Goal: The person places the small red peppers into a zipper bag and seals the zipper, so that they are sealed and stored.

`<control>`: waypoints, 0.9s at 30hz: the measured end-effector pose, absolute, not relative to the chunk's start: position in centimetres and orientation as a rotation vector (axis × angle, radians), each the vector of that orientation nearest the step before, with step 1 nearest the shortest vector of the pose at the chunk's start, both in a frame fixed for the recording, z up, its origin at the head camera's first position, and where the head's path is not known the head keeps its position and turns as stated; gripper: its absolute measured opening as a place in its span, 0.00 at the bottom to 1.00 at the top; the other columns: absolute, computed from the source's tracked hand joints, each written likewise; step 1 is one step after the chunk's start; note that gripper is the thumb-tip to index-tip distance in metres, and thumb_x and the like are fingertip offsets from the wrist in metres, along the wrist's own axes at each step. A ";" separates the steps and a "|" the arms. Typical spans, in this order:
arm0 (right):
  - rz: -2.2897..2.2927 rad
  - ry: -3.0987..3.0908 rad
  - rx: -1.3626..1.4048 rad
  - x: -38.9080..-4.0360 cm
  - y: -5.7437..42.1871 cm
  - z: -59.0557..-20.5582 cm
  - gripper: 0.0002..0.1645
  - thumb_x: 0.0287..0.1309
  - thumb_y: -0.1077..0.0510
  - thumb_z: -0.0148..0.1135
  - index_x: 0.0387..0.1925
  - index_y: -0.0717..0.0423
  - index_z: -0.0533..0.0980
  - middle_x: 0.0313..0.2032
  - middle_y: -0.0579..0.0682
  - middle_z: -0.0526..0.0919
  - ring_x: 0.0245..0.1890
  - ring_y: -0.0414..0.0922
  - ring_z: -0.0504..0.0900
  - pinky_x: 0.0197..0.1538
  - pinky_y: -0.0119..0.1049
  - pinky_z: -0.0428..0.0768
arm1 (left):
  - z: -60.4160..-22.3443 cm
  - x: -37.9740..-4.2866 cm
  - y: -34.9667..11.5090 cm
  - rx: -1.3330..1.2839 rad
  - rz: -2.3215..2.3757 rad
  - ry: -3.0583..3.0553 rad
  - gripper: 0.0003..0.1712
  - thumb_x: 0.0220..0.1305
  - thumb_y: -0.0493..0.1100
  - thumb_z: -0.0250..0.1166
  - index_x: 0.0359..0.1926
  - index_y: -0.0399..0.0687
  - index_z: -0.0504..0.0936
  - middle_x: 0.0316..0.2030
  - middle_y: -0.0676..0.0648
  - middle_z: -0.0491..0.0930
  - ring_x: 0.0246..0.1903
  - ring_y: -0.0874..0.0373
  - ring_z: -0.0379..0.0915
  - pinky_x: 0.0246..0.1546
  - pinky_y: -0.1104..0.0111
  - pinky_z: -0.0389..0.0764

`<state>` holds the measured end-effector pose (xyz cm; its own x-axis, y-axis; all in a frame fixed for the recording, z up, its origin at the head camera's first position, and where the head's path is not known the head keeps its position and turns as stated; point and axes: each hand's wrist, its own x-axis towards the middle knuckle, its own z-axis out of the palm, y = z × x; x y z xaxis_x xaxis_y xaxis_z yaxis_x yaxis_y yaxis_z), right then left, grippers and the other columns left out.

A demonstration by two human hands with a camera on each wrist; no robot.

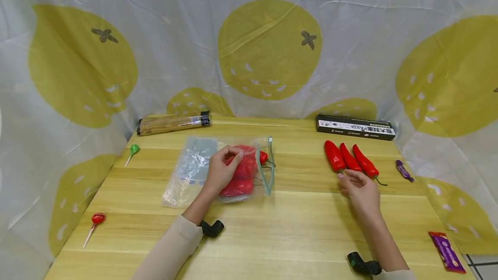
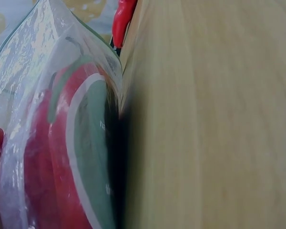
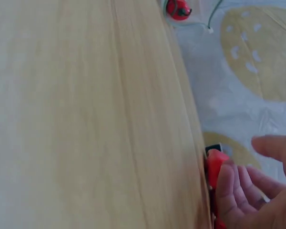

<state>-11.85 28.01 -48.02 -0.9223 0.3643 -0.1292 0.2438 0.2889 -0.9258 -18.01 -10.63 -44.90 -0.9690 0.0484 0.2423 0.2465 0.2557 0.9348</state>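
A clear zip bag (image 1: 183, 191) lies at the middle left in the head view, its zip end facing right and parted. Red peppers (image 1: 237, 187) are inside, stems toward the mouth. My left hand (image 1: 221, 172) pinches the bag's upper sheet above them; only its fingertips show at the edge of the left wrist view. Three red chili peppers (image 1: 333, 155) lie side by side at the right. Just in front of them is my right hand (image 1: 362, 191), fingers bent near the leftmost pepper's stem end. In the right wrist view its thumb stands apart from the fingers.
At the back are a clear-wrapped bundle of sticks (image 1: 175, 123) and a black pasta box (image 1: 355, 128). Green (image 1: 134, 148) and red lollipops (image 1: 98, 218) lie left. A purple candy (image 1: 404, 170) and a purple snack bar (image 1: 447, 252) lie along the right edge.
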 end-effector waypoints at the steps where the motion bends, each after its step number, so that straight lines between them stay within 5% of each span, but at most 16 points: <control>1: 1.670 -2.455 -0.599 -11.9 28.1 -48.0 0.32 0.57 0.42 0.67 0.58 0.56 0.75 0.36 0.42 0.83 0.33 0.45 0.88 0.36 0.31 0.85 | -44.9 -18.0 -10.7 -0.286 -1.798 -2.354 0.08 0.66 0.44 0.64 0.40 0.44 0.83 0.39 0.47 0.84 0.47 0.55 0.78 0.51 0.65 0.79; 9: 1.417 -2.513 -0.598 -12.7 28.1 -48.8 0.25 0.56 0.47 0.69 0.46 0.63 0.81 0.30 0.56 0.86 0.20 0.43 0.85 0.25 0.31 0.82 | -44.9 -18.0 -10.8 -0.293 -1.798 -2.344 0.09 0.66 0.44 0.64 0.40 0.43 0.82 0.39 0.47 0.84 0.45 0.56 0.78 0.49 0.68 0.79; 16: 1.340 -2.474 -0.671 -13.0 27.8 -49.1 0.15 0.61 0.51 0.64 0.39 0.61 0.83 0.27 0.59 0.86 0.16 0.43 0.83 0.21 0.31 0.80 | -46.8 -19.1 -11.0 -0.289 -1.804 -2.335 0.09 0.65 0.46 0.65 0.41 0.46 0.83 0.39 0.48 0.84 0.45 0.57 0.78 0.47 0.70 0.79; 27: 1.548 -2.420 -0.422 -12.0 26.5 -46.7 0.18 0.60 0.49 0.66 0.42 0.60 0.83 0.30 0.53 0.86 0.25 0.47 0.85 0.30 0.33 0.84 | -47.8 -19.6 -11.0 -0.312 -1.822 -2.292 0.12 0.63 0.55 0.66 0.40 0.54 0.83 0.39 0.52 0.84 0.46 0.59 0.78 0.49 0.69 0.80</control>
